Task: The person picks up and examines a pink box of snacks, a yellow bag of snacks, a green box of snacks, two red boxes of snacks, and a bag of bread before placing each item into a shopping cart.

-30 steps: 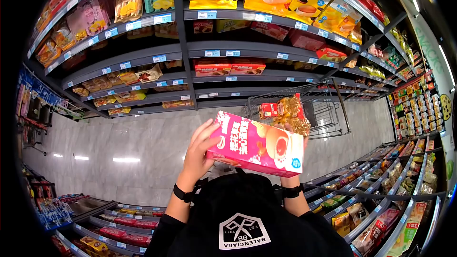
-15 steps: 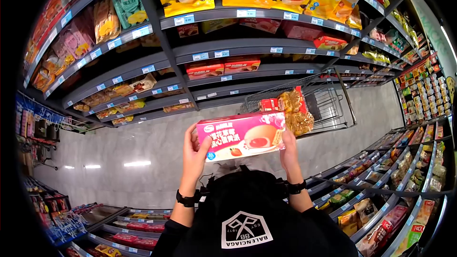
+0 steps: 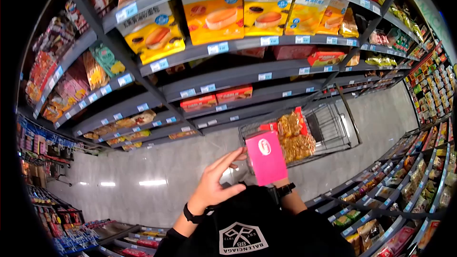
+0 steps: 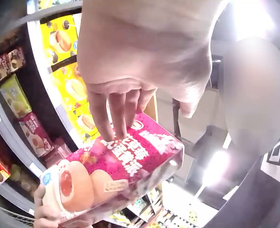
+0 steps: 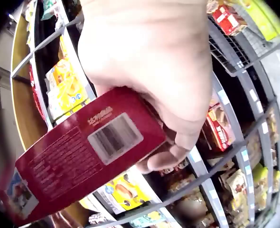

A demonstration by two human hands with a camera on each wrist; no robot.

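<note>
A pink box of filled cakes [image 3: 266, 159] is held up before the person's chest, one plain end facing the head view. The right hand [image 5: 149, 61] grips it, thumb and fingers curled about one end; a printed side with a barcode label [image 5: 115, 138] shows in the right wrist view. From the head view most of that hand is hidden behind the box. Near the box's left side is the left hand [image 3: 216, 183], fingers long and thumb spread away. In the left wrist view its fingers [image 4: 117, 114] lie over the printed front, thumb off the box.
Beyond the box stands a wire shopping cart [image 3: 328, 128] holding golden-wrapped packs [image 3: 297, 145] and red packs. Shelves [image 3: 266, 77] of boxed and bagged snacks rise in front, with yellow bread bags [image 3: 266, 14] higher up. More snack racks [image 3: 381, 200] line the right side.
The box was held between both hands with its front showing; it has turned end-on to the head view. The left hand has loosened and its thumb has come off. The head view has shifted.
</note>
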